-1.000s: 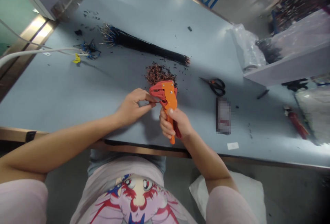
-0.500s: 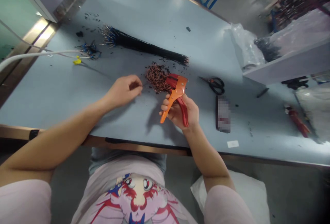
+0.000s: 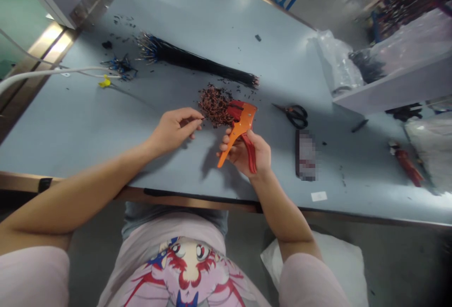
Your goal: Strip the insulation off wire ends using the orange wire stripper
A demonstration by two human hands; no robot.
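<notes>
My right hand (image 3: 259,151) grips a wire stripper (image 3: 243,125) with an orange body and a red handle, its red head over the right side of a pile of short wires (image 3: 212,104). The pile looks copper-brown with black bits. At its left edge, my left hand (image 3: 176,128) has thumb and forefinger pinched together. A thin dark tip, looking like the end of a short wire (image 3: 203,118), pokes out between them. Farther back lies a long bundle of black wires (image 3: 197,62) with blue and metal terminals at its left end.
Black-handled scissors (image 3: 296,116) and a pixelated phone-like object (image 3: 305,155) lie to the right. Loose blue terminals (image 3: 122,67) and a white cable (image 3: 70,71) with a yellow tag (image 3: 105,81) are at left. A red-handled tool (image 3: 406,163) and plastic bags (image 3: 339,62) lie far right.
My left hand has moved slightly right to the pile's edge, and its fingers have shifted in the pinch. The wire stripper in my right hand has hardly moved.
</notes>
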